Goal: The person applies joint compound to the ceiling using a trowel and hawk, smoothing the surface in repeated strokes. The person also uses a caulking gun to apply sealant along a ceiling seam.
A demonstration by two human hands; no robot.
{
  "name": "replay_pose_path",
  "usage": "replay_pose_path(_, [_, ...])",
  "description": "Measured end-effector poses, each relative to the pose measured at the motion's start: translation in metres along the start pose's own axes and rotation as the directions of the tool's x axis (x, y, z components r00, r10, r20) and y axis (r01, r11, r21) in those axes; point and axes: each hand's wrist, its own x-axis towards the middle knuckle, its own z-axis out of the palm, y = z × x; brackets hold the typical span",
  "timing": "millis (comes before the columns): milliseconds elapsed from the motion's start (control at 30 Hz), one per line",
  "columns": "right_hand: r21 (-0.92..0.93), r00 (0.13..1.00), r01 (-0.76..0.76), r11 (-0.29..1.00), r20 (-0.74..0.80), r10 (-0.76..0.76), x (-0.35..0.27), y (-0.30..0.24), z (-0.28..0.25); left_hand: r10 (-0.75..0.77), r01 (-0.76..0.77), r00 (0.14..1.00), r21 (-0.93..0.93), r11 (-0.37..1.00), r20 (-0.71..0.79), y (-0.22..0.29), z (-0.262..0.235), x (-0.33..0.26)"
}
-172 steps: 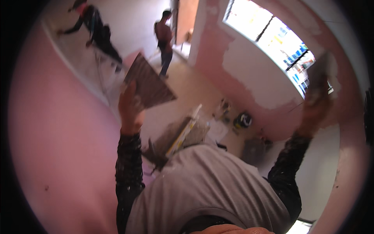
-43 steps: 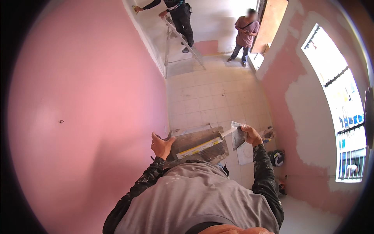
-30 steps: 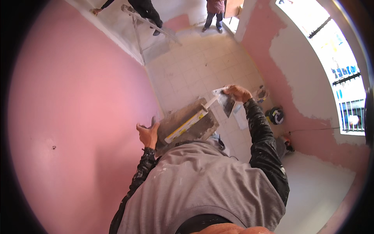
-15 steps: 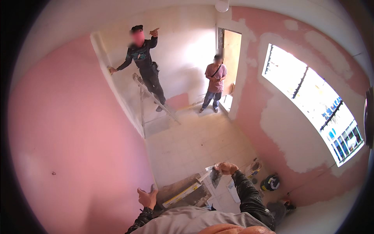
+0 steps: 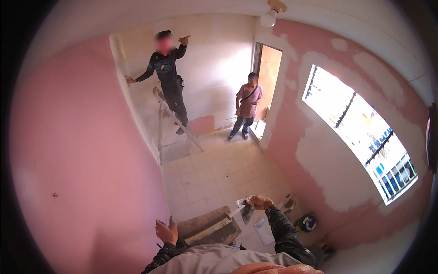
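The pink wall (image 5: 86, 150) fills the left side, and across from it the patched pink-and-white wall (image 5: 319, 155) surrounds the window (image 5: 360, 132). A co-worker (image 5: 168, 75) stands on the stepladder (image 5: 167, 104); another person (image 5: 248, 102) stands by the doorway.

What has just changed is mostly the view: within about a second it swings upward, so the ceiling lamp (image 5: 268, 19) now shows and the brown board (image 5: 205, 220) drops toward the lower edge. The co-worker's hand that rested on the ladder is now raised, finger out. The wearer's own hands barely shift against the board, so the work with the blade looks paused, attention apparently on the far end of the room.

The long yellow-and-white tool (image 5: 207, 232) lies slantwise along the board, its pale tip past the right end. The left hand (image 5: 168, 233) is beside the board's left end; a dark sliver shows by it, but I cannot tell whether its grip closes on anything. The right hand (image 5: 261, 202) has its grip pinching the flat metal blade (image 5: 247, 214), just beyond the board's far right corner.
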Motion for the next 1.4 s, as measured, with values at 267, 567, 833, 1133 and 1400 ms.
replay_pose_path(267, [0.028, 0.999, 0.048, 0.998, -0.009, -0.047, 0.002, 0.017, -0.011, 0.115, -0.115, 0.992, 0.001, 0.993, -0.056, -0.011, 0.001, -0.006])
replay_pose_path(567, [-0.425, 0.962, -0.157, 0.891, -0.271, 0.041, -0.022, -0.015, 0.027, -0.013, 0.010, 0.999, -0.077, 0.997, -0.038, -0.037, 0.026, 0.000])
replay_pose_path(833, [-0.038, 0.994, -0.043, 0.998, -0.106, 0.039, -0.014, -0.015, 0.019, -0.061, 0.062, 0.998, 0.151, 0.987, -0.015, 0.026, -0.012, 0.016])
replay_pose_path(1133, [-0.023, 0.992, -0.068, 0.997, -0.111, 0.065, -0.016, -0.004, 0.012, -0.144, 0.127, 0.972, 0.101, 0.987, 0.186, 0.039, -0.023, 0.022])
replay_pose_path(1400, [0.033, 0.852, 0.480, 0.877, 0.223, -0.474, -0.019, 0.026, -0.012, 0.057, -0.057, 0.998, 0.005, 0.998, -0.017, -0.057, 0.042, 0.027])
